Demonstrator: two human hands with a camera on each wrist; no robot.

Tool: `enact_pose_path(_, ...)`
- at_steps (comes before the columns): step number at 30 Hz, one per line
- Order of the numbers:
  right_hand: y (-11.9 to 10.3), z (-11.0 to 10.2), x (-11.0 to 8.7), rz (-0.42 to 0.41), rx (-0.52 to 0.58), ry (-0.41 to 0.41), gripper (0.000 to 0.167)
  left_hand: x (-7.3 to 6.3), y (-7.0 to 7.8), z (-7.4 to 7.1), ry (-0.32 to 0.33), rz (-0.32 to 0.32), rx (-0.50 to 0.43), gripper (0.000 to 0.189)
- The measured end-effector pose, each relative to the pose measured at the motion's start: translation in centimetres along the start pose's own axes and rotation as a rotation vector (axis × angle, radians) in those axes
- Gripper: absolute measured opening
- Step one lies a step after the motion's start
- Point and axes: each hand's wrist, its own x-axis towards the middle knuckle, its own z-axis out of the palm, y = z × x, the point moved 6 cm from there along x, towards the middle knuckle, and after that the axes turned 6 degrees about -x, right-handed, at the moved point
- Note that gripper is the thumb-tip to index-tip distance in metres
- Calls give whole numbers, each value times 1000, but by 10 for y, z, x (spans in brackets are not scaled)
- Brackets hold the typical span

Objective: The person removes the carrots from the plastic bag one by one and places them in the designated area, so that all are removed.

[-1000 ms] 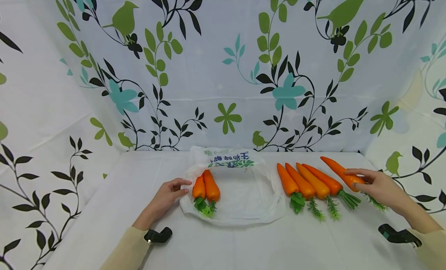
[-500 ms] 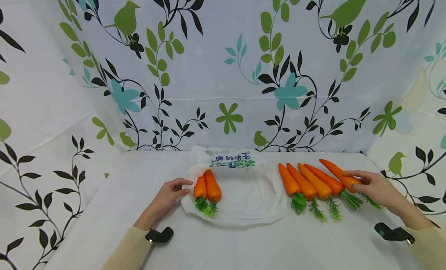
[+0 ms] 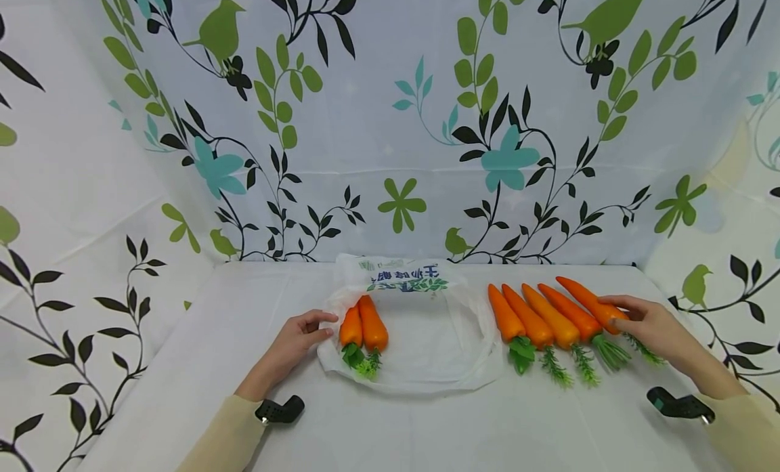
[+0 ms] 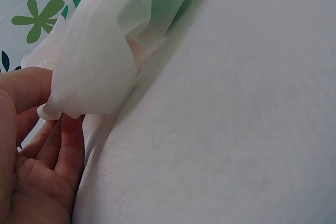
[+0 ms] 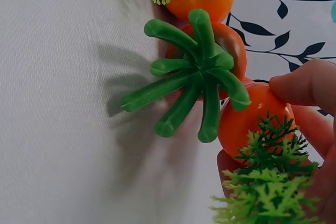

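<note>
A translucent white plastic bag point(image 3: 432, 350) lies spread on the table with its mouth toward me. My left hand point(image 3: 291, 348) pinches the bag's left edge; in the left wrist view the gathered plastic point(image 4: 94, 66) sits between thumb and fingers. Two orange carrots point(image 3: 372, 326) with green tops rest in the bag's left side. My right hand point(image 3: 658, 330) grips the rightmost carrot point(image 3: 581, 296) near its thick end, thumb and fingers around it. In the right wrist view, that carrot's leafy green top point(image 5: 268, 182) hangs beside the palm, and its orange end is next to a neighbouring carrot with thick green stems point(image 5: 199, 77).
Several more carrots point(image 3: 551, 316) lie side by side to the right of the bag, tips pointing away from me. A white cloth covers the table point(image 3: 414, 431). Behind stands a curtain point(image 3: 365, 133) printed with leaves and birds.
My right hand has moved slightly left, bringing the gripped carrot closer to the row. The left hand keeps its hold on the bag's edge.
</note>
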Motion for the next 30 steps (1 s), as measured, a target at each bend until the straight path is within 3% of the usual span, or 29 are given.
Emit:
enact_pose_path(3,2,1,1,10,-6,5,47,0,0,0,-1,10,-1,27)
enact_pose_path(12,11,9,3,12,17,-11,49,8,-21,-5,9,9,7,28)
enact_pose_path(24,16,15,4,-27,71,-41,53,10,-24,-4,6,20,13,27)
enact_pose_path(30,14,12,5,-14,42,-46,55,10,-23,-5,13,24,13,27)
